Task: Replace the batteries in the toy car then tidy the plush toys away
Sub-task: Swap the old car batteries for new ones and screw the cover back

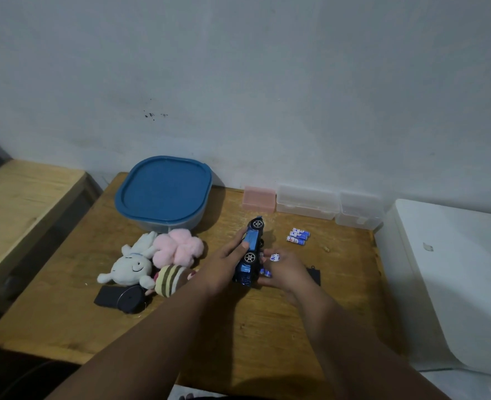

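Left hand grip shut round toy car, right hand pinching batt.

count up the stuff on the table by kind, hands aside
plush toys: 3
toy car: 1
loose batteries on the table: 3
small lidded boxes: 3
blue-lidded tub: 1
black items: 2
Total: 13, not counting the batteries in the right hand, which are too hidden to count.
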